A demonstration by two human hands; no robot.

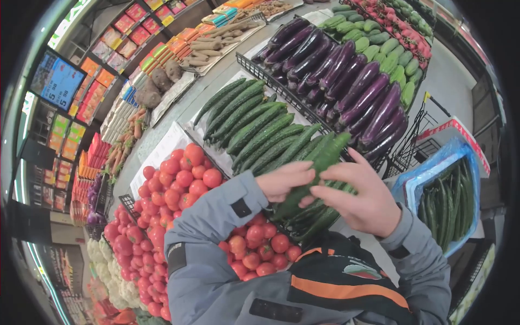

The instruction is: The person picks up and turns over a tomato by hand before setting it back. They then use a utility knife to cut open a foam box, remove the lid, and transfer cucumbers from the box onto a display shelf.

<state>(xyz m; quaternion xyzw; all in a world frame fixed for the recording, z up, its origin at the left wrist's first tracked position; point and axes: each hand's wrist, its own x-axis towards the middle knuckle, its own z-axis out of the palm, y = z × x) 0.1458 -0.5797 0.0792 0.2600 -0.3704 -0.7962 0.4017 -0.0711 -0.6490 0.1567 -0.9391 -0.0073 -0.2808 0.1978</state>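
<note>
A dark green cucumber (331, 150) is held at a slant above the cucumber pile, its upper end pointing to the back right. My left hand (286, 180) wraps round it from the left, fingers closed. From the right, my right hand (360, 192) has its thumb and fingers curved against the same cucumber. Below and behind both hands lie rows of cucumbers (249, 127) with bumpy skins. Part of this pile is hidden by my hands and sleeves.
Tomatoes (173, 187) are heaped to the left, partly under my left sleeve. Eggplants (346, 76) fill a black crate behind. On the right, a blue-lined box (403, 187) holds more cucumbers (447, 203) beside a wire cart (422, 122). White cauliflower (111, 271) lies at lower left.
</note>
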